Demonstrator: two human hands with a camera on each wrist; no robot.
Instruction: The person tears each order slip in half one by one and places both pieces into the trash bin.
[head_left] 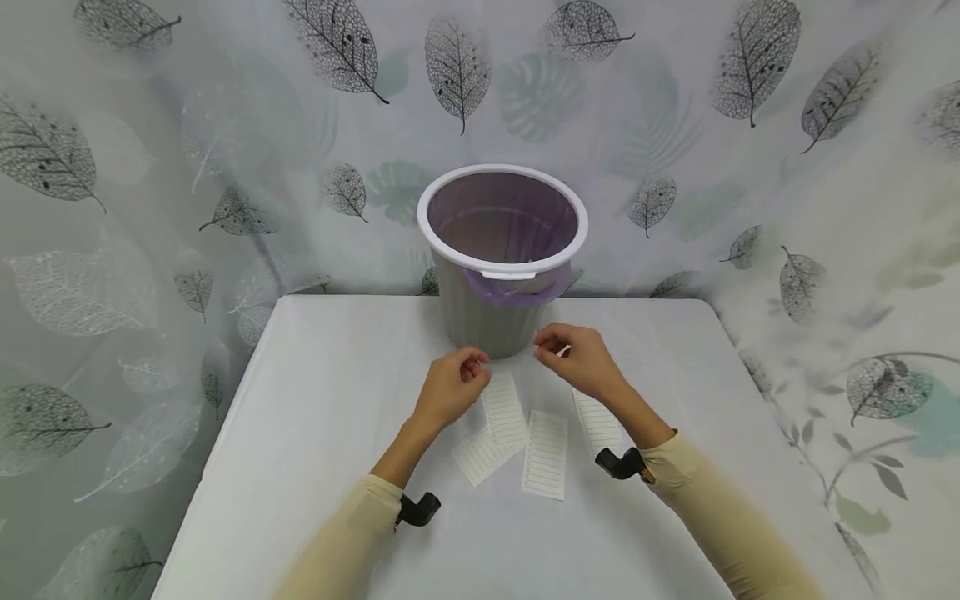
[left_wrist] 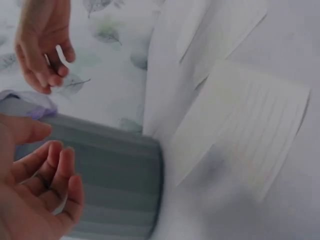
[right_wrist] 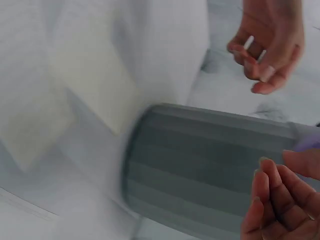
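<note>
A grey ribbed bin (head_left: 487, 312) stands upright at the back of the table, with a white rim and a purple bag lining it. My left hand (head_left: 453, 385) hovers in front of the bin on its left side, fingers loosely bent and nothing between them. To the right, my right hand (head_left: 581, 358) is held in the air beside the bin's lower part, also loosely bent and holding nothing. Below and between the hands lie several white lined paper slips (head_left: 545, 454), two of them overlapping. My right forearm partly hides one slip (head_left: 597, 421).
A white-covered table (head_left: 315, 392) carries the bin and slips. Behind it and at both sides hangs leaf-patterned cloth (head_left: 255, 108), close to the bin's back. A small black wrist camera (head_left: 420, 509) sits at my left cuff, another (head_left: 619, 463) at my right.
</note>
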